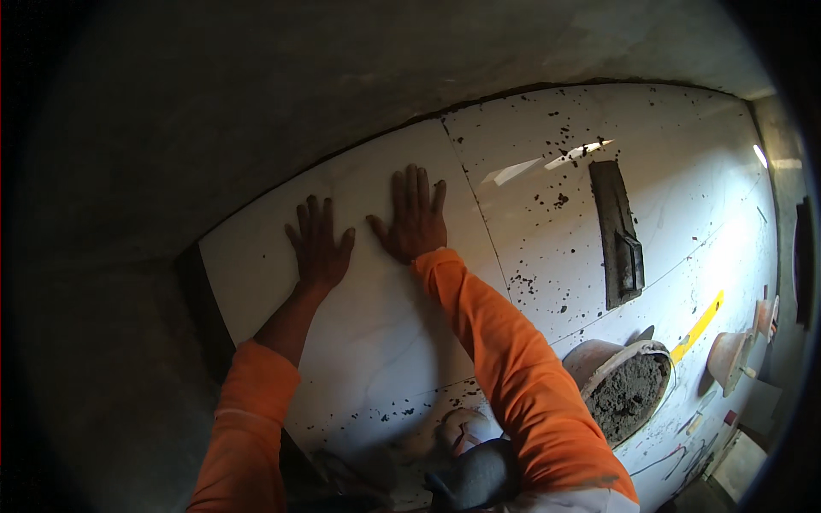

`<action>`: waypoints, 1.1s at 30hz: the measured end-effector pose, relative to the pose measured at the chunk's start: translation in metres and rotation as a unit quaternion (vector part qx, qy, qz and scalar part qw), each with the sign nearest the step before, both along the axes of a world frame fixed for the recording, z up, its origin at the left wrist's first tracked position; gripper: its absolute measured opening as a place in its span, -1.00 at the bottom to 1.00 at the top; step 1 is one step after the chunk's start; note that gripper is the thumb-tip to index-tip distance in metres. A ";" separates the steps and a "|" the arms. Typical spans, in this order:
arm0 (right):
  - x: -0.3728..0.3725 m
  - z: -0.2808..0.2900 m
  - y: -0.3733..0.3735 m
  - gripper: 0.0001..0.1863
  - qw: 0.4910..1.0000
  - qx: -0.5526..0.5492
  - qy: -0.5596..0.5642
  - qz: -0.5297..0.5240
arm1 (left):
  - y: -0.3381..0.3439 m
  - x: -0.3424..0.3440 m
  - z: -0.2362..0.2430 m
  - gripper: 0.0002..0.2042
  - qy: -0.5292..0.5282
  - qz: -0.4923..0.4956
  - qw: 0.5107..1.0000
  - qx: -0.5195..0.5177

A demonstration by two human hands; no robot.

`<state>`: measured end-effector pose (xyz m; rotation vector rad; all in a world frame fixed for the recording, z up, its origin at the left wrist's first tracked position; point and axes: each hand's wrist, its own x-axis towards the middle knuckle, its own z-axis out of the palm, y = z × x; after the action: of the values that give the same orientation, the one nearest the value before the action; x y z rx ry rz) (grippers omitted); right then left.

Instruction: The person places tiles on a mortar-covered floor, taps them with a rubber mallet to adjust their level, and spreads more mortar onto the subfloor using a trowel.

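Both of my palms press flat on a large white floor tile in the corner by the wall. My left hand has its fingers spread and holds nothing. To its right and a bit farther up, my right hand also lies open, fingers stretched toward the wall. Orange sleeves cover both forearms. Right of my hands, a mortar-smeared plastering trowel rests on the neighbouring tile, its handle facing up. Closer to me on the right stands a bucket holding grey mortar.
A dark strip runs along the tile's left edge. Mortar crumbs dot the tiles. A yellow bar lies beyond the bucket, near a pinkish tub. Bare grey wall bounds the far side.
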<state>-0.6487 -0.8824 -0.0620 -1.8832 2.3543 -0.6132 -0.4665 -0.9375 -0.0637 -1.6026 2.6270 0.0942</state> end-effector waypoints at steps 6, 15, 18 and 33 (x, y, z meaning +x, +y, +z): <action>-0.016 -0.016 -0.014 -0.10 0.999 -0.026 0.032 0.021 | -0.003 -0.003 -0.007 -0.31 0.012 -0.015 1.000 -0.009; -0.005 0.073 0.008 -0.24 0.995 -0.088 0.000 0.049 | 0.015 0.021 -0.020 -0.34 0.041 0.003 0.994 -0.098; -0.031 -0.015 0.053 -0.15 0.993 0.009 0.088 0.082 | 0.038 -0.007 -0.007 -0.36 0.017 0.018 0.999 -0.047; 0.049 0.029 0.145 -0.25 0.993 0.005 0.025 0.114 | 0.302 0.037 0.013 -0.28 0.047 -0.085 0.978 0.186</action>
<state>-0.5996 -0.7372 -0.0330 -2.1450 2.1211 -0.5352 -0.4293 -0.6359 -0.0509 -1.2745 2.5992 0.6265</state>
